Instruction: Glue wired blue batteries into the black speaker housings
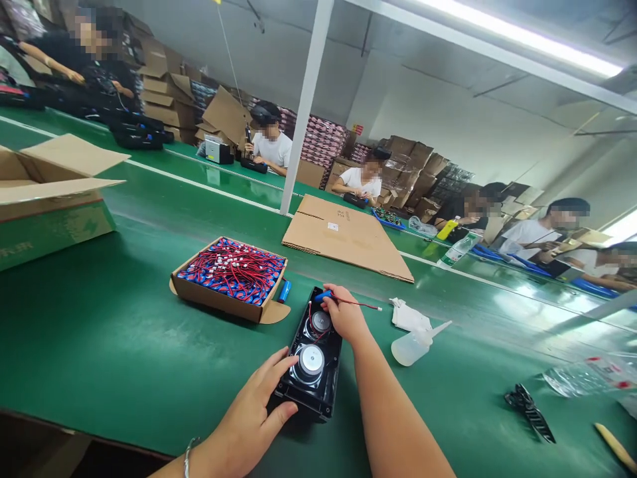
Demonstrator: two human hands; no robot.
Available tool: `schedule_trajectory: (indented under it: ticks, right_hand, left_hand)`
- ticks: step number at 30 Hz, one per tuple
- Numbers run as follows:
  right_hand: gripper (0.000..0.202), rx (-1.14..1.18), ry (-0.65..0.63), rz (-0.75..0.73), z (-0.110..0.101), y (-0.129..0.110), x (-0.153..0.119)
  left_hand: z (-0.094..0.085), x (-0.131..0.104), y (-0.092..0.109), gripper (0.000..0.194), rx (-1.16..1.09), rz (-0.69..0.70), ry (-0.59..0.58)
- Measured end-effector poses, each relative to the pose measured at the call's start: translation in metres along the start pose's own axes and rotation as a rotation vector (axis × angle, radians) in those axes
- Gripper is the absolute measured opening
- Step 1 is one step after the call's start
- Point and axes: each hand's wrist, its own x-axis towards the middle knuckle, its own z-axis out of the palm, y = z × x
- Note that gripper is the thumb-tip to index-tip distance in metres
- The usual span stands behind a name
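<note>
A black speaker housing (pixel 326 392) with two round silver drivers lies open side up on the green bench. My left hand (pixel 259 405) rests on its lower left side, thumb and fingers apart around the edge. At its far end, my right hand (pixel 346 312) pinches a blue battery cell (pixel 323 297), whose red and black lead ends in a white plug. An open cardboard box (pixel 219 295) full of blue cells with red and black wires sits to the left. One loose blue cell (pixel 284 292) lies beside that box.
Flattened cardboard (pixel 343 236) lies beyond the housing. On the right are a squeeze bottle (pixel 411 348), a white cloth (pixel 408 315), a clear plastic bottle (pixel 587 377) and a black item (pixel 530 411). A large open carton (pixel 54 226) stands left. Several people sit across the bench.
</note>
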Motion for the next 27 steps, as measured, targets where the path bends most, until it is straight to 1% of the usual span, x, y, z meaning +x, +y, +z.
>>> schedule_trajectory:
  ticks: [3,5,11,17,22,27]
  right_hand:
    - [0.035,-0.106,-0.004,-0.081,-0.0007,-0.0044,0.0028]
    - [0.035,-0.146,-0.001,-0.107,-0.0010,-0.0076,0.0045]
    - [0.022,-0.176,0.020,-0.091,0.0013,-0.0065,0.0073]
    - [0.019,-0.197,0.053,-0.099,0.0036,-0.0003,0.0078]
    - [0.019,-0.203,0.035,-0.142,0.0015,-0.0006,0.0085]
    - [0.019,-0.217,0.028,-0.129,0.0011,-0.0020,0.0094]
  left_hand:
    - [-0.0014,0.0002,0.0002,0.049,-0.014,0.006,0.000]
    - [-0.0017,-0.0003,0.0002,0.051,-0.014,0.008,-0.001]
    - [-0.0036,-0.0013,0.0012,0.053,0.000,0.014,-0.001]
    - [-0.0046,-0.0008,0.0013,0.053,0.019,0.028,0.003]
    - [-0.0045,-0.0017,0.0011,0.051,0.041,0.042,0.023]
    - [-0.0053,-0.0014,0.0020,0.050,0.054,0.066,0.039]
